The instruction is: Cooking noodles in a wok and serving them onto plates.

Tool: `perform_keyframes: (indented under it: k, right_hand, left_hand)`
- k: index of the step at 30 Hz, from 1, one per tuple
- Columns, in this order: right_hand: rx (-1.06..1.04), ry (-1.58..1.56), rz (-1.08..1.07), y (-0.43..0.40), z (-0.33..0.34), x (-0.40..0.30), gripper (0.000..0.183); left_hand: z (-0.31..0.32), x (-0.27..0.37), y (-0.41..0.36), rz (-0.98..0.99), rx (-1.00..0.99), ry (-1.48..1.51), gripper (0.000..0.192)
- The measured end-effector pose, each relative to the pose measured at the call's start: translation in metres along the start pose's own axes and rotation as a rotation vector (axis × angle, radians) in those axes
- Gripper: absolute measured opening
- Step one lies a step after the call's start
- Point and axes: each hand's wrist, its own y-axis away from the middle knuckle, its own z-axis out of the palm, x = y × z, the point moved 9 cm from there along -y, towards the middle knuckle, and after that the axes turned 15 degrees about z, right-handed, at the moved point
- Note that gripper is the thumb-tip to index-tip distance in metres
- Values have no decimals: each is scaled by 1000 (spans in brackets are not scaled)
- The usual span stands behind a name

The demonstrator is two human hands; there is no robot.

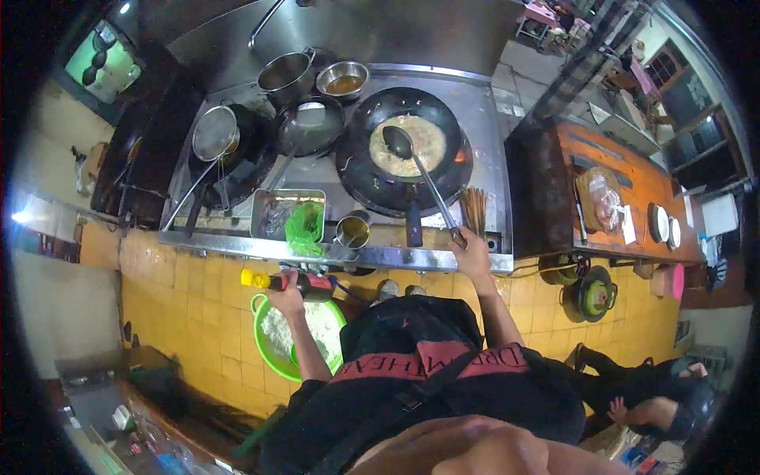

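Note:
My left hand point(289, 295) is closed around a dark sauce bottle point(313, 287) with a yellow cap, held sideways above a green basin point(259, 332) of white powder or grain. My right hand point(472, 252) grips the handle of a metal ladle point(398, 141), whose bowl is over the pale, bubbling contents point(424, 160) of a large black wok point(356, 160). The wok's dark handle point(414, 219) points toward me. Just left of my right hand's reach stands a metal cup point(352, 230) of brownish liquid; a bundle of thin sticks point(474, 205) lies beside the ladle handle.
A rectangular metal tray point(276, 217) with a green plastic bag point(306, 228), a mesh strainer point(215, 133), another wok, a pot point(286, 72) and a steel bowl point(343, 80) occupy the stove. A wooden table point(641, 202) stands right, above a gas cylinder point(595, 297). Another person point(647, 409) is at lower right.

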Motion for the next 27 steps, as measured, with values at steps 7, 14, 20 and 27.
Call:
perform_keyframes:
  k: [7,14,20,27]
  right_hand:
    - [48,-222,43,14,-6,7,43]
    - [-8,-505,136,48,0,18,23]
    - [66,-668,208,99,-2,33,37]
    - [159,-609,142,105,14,50,52]
  left_hand:
    - [48,-1,11,-149,-401,-21,20]
    - [116,29,14,-74,-809,219,19]
    - [181,59,23,-54,-1092,207,21]
    - [229,66,36,-7,-1356,365,15]
